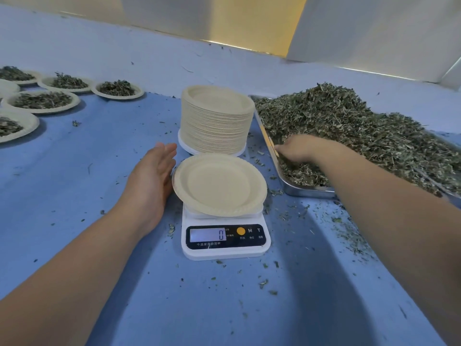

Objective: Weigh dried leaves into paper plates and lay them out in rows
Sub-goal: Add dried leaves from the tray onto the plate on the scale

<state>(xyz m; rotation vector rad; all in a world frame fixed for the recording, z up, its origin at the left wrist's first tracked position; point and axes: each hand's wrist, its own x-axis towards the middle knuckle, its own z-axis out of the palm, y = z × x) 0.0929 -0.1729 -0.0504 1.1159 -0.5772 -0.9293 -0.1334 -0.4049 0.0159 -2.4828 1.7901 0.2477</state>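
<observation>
Dried leaves point(349, 126): heaped in the steel tray point(308, 192), right of the kitchen scale point(225, 247).
Empty paper plate point(219, 184): on the scale, which reads 0; left of and nearer than the heap.
Right hand point(296, 147): fingers buried in the tray's near-left leaves, grip cannot be told; the hand closer to the heap.
Left hand point(152, 176): flat, fingers straight, just beside the plate's left rim.
</observation>
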